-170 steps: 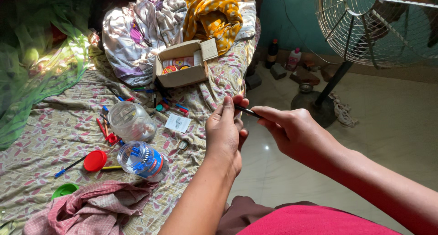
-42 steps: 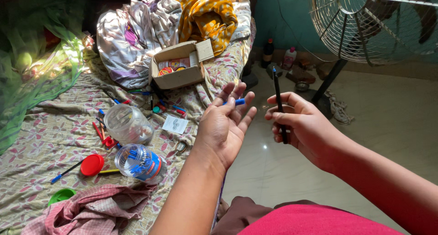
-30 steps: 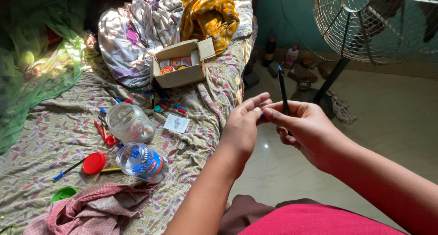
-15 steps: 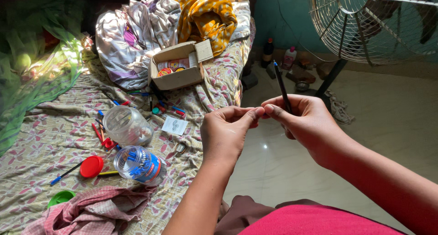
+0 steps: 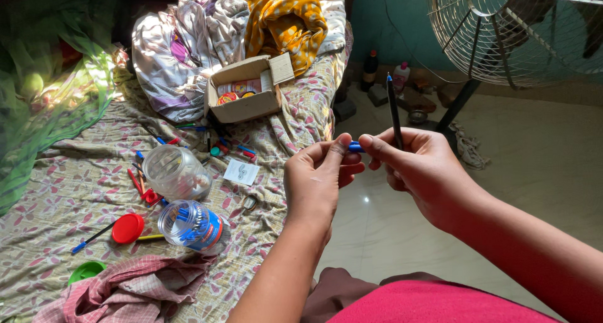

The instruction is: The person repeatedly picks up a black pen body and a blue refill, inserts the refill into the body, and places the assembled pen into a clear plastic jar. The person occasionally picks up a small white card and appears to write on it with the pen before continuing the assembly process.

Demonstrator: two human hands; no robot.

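My right hand was closed around a dark pen, thumb and fingers pinching its lower part. The pen stood nearly upright, long axis running bottom to top with a slight lean to the left, and its blue tip pointed up toward the fan. My left hand was right beside it, fingers curled in, thumb and forefinger pressed together on a small blue cap that lay roughly level between the two hands, its free end toward my right thumb. Both hands hung over the edge of the bed, above the pale floor.

Down on the floral bedsheet, two clear plastic jars lay on their sides, one just beside the other, the nearer one with blue pens inside. A red lid sat to their left, and a green lid lay nearer the checked cloth. Loose red and blue pens were scattered around. An open cardboard box rested further up, against a heap of clothes.
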